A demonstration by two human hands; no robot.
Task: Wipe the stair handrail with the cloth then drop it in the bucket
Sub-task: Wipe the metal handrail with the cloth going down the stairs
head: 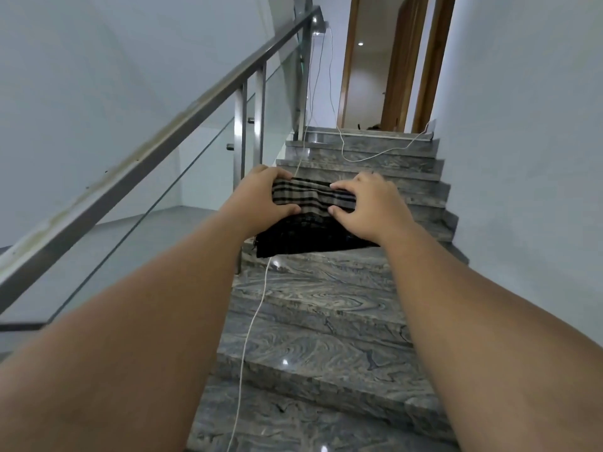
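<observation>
A folded cloth (310, 220), striped grey and black on top and dark below, is held out in front of me over the stairs. My left hand (261, 200) grips its left end. My right hand (365, 207) grips its right end. The metal handrail (156, 148) runs diagonally up the left side, from lower left to the top landing, with pale dusty streaks along its top. The cloth is to the right of the rail and does not touch it. No bucket is in view.
Grey marble stairs (326, 321) rise ahead to a landing with a wooden door frame (404, 60). A glass panel (182, 177) on steel posts (239, 135) stands below the rail. A thin white cable (251, 324) trails down the steps. A white wall (528, 141) borders the right.
</observation>
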